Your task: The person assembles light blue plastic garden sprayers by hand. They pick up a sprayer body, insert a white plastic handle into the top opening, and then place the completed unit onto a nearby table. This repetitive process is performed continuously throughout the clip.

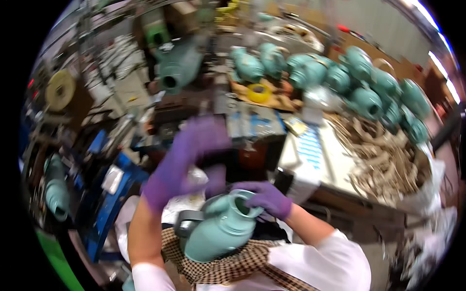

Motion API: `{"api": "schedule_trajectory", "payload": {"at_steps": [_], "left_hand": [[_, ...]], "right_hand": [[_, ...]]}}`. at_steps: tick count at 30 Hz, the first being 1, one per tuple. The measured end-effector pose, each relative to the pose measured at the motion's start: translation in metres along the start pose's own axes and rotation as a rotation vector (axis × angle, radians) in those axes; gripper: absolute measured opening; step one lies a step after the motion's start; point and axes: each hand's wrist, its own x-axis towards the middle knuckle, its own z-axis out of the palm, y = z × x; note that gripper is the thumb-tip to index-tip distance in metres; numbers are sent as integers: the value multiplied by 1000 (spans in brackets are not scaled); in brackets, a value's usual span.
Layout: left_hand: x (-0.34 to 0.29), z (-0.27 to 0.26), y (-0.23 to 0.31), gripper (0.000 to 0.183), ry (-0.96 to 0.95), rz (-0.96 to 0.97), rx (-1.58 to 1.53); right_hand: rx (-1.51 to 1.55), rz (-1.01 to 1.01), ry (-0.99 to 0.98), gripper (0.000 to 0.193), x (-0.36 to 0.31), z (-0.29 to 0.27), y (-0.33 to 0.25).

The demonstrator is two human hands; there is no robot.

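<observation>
A teal jug (pixel 221 233) with a dark grey handle (pixel 187 222) lies tilted across my lap, its round open mouth turned up and to the right. My right hand (pixel 268 200), in a purple glove, grips the rim of that mouth with its fingers over the edge. My left hand (pixel 194 155), also gloved in purple, is raised above the jug on its handle side, apart from it. Motion blurs this hand, but its thumb and fingers appear spread, with nothing visible between them. A checked brown apron (pixel 233 266) lies under the jug.
Another teal jug (pixel 179 65) lies on the bench ahead. Several more teal jugs (pixel 366 102) are heaped at far right, above a bag of tan cord-like strips (pixel 388 160). A yellow tape roll (pixel 258 93) lies mid-bench. At left stand a blue frame (pixel 109 208) and a pale spool (pixel 60 90).
</observation>
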Motion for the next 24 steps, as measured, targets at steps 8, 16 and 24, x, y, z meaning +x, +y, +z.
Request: {"api": "schedule_trajectory", "payload": {"at_steps": [8, 16, 24], "left_hand": [[-74, 71, 164, 54, 56, -480, 219], [-171, -53, 101, 22, 536, -963, -151], [-318, 77, -39, 42, 669, -1249, -687]], "right_hand": [[-24, -319, -34, 50, -13, 18, 17], [-1482, -383, 1046, 38, -176, -166, 71], [-2118, 304, 1342, 38, -413, -371, 71]]}}
